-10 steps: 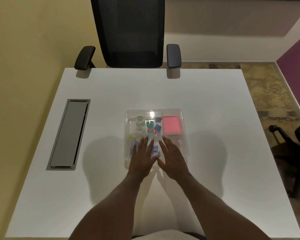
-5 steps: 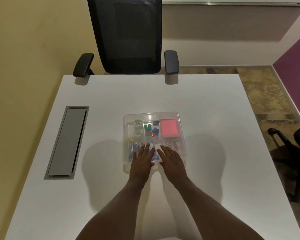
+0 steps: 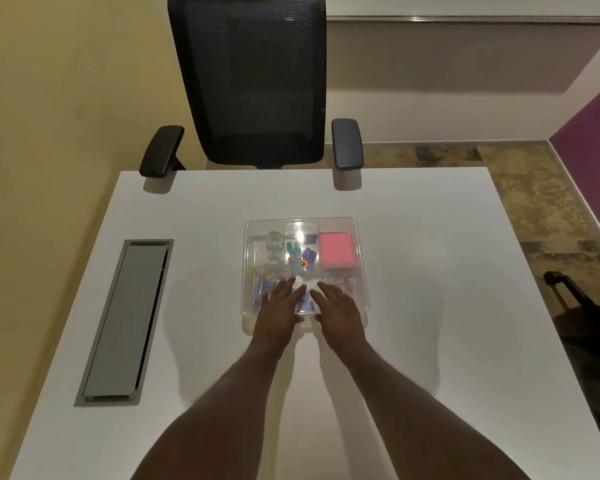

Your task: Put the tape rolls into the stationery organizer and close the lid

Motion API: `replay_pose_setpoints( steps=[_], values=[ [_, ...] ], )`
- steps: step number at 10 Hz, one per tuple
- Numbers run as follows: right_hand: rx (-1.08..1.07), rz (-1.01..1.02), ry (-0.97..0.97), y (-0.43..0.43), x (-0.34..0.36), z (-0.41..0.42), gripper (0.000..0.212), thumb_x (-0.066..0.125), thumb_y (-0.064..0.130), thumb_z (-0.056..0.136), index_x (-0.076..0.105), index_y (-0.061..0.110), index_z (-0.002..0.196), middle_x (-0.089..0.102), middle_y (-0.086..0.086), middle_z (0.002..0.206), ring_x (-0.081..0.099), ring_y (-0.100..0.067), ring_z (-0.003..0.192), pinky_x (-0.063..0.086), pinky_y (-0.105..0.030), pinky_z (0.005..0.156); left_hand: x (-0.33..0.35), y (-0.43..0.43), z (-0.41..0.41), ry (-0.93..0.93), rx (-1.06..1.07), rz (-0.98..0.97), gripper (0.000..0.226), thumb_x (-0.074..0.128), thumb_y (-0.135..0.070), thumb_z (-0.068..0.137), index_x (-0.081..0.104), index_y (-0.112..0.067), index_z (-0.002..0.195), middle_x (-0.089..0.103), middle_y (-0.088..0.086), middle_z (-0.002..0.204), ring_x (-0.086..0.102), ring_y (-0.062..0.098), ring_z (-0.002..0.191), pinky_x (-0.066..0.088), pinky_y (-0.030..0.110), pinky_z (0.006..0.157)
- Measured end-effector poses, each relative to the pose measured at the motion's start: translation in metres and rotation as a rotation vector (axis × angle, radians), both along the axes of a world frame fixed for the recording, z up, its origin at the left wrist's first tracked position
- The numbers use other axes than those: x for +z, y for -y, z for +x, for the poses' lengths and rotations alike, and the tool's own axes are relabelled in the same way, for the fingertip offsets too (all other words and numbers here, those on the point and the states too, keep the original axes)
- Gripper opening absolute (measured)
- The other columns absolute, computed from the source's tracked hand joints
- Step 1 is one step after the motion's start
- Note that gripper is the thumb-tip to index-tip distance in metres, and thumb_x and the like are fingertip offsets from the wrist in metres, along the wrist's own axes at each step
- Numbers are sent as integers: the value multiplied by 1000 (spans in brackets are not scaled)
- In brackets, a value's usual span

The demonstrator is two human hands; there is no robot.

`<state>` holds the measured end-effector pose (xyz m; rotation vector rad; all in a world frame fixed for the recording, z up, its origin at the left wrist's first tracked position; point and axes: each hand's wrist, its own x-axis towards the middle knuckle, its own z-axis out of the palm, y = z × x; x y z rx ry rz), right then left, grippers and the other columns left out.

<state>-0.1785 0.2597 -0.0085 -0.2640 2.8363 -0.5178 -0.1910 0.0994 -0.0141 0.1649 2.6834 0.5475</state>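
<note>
The clear plastic stationery organizer (image 3: 360,258) sits in the middle of the white table, its transparent lid lying flat over it. Through the lid I see clear tape rolls (image 3: 274,247) in the back-left compartment, coloured clips in the centre and a pink note pad (image 3: 336,251) at the back right. My left hand (image 3: 278,310) and my right hand (image 3: 338,310) lie flat, palms down, side by side on the lid's near edge, fingers spread and pointing away from me. Neither hand grips anything.
A grey cable hatch (image 3: 125,320) is set into the table (image 3: 430,306) at the left. A black mesh office chair (image 3: 253,84) stands at the far edge. Another dark chair base (image 3: 582,306) shows on the floor at the right.
Both hands have slid toward me along the lid, from its middle to its near edge. The camera has tilted up a little, so the organizer sits lower in view.
</note>
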Motion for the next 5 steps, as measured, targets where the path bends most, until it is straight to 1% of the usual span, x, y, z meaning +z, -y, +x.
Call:
replay_pose_setpoints(
  steps=[2,3,4,5],
  values=[
    [9,25,-2,3,2,-17,60,63,26,98,41,17,153,37,-6,162,31,-27,152,22,-44,127,-5,2,-13,-25,-8,-27,71,55,-35,109,17,-30,169,9,-3,180,4,19,168,2,46,135],
    [62,64,-33,3,11,-13,64,71,26,93,46,12,150,41,-11,159,38,-31,148,30,-48,123,-2,3,-11,-33,-53,-72,72,49,-44,110,13,-30,170,4,-2,180,0,20,168,1,47,135],
    [69,81,-151,1,18,-5,65,88,25,77,63,6,134,60,-17,142,58,-35,132,49,-52,108,4,4,-5,-27,-22,-55,71,47,-49,109,14,-31,170,5,-3,180,2,19,168,2,45,135],
    [70,102,-331,2,20,3,55,90,26,73,72,5,121,70,-16,127,68,-35,118,57,-52,94,9,7,10,-62,36,-39,69,42,-52,110,14,-32,170,6,-5,180,4,19,168,1,45,135]
  ],
)
